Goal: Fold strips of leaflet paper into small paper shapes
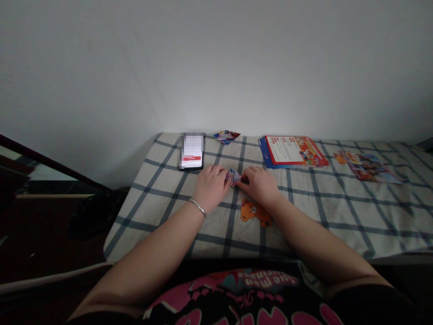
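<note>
A small folded piece of printed paper [233,177] lies between my hands on the checked tablecloth. My left hand [212,186], with a silver bangle at the wrist, has its fingers closed on the paper's left side. On the paper's right edge, my right hand [260,184] pinches with thumb and fingers. Beyond my hands, a second folded paper piece [226,136], blue and multicoloured with pointed ends, rests near the wall.
A phone [192,151] with a lit screen stands at the far left of the checked tablecloth [162,207]. Printed booklets or sheets [287,151] are stacked at the back right. Farther right lies a colourful printed sheet [370,167]. A white wall [216,67] rises behind the table.
</note>
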Available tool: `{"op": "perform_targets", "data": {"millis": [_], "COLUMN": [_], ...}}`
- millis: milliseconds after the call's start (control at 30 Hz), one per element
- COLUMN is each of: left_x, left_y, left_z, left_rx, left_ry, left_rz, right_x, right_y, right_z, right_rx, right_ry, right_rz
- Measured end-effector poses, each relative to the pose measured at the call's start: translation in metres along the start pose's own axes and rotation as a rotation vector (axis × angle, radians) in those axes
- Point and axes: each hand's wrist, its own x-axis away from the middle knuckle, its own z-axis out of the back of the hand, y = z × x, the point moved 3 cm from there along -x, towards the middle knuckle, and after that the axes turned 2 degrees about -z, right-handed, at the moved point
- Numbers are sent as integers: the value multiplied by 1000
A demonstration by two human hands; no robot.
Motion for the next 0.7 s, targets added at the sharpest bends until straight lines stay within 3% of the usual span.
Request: {"op": "perform_targets", "data": {"millis": [400,700], "left_x": [-4,-7], "left_y": [-7,-11], "left_z": [-10,-4], "left_rx": [310,482], "left_ry": [84,188], "left_rz": [85,131], "right_x": [-4,-8], "right_y": [6,10], "right_z": [-8,-12], "right_rx": [-249,-611], "right_ry": [28,189], "right_rz": [11,-10]}}
